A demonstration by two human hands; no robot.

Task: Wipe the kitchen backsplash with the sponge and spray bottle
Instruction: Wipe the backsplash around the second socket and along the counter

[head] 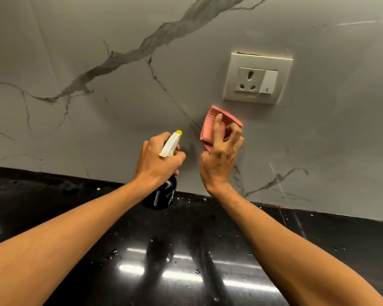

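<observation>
The backsplash [124,111] is grey marble-look stone with dark veins. My right hand [219,160] presses a folded pink sponge cloth [209,127] flat against it, just below and left of a wall socket. My left hand [157,160] grips a spray bottle [161,195] with a black body and a white trigger head tipped by a yellow nozzle. The nozzle points up and right toward the wall, a short way left of the pink cloth. The bottle's neck is hidden by my fingers.
A cream socket plate with a switch [258,79] is mounted on the wall right above the cloth. Below runs a glossy black countertop [186,261] speckled with water drops and bright light reflections; its back edge meets the backsplash.
</observation>
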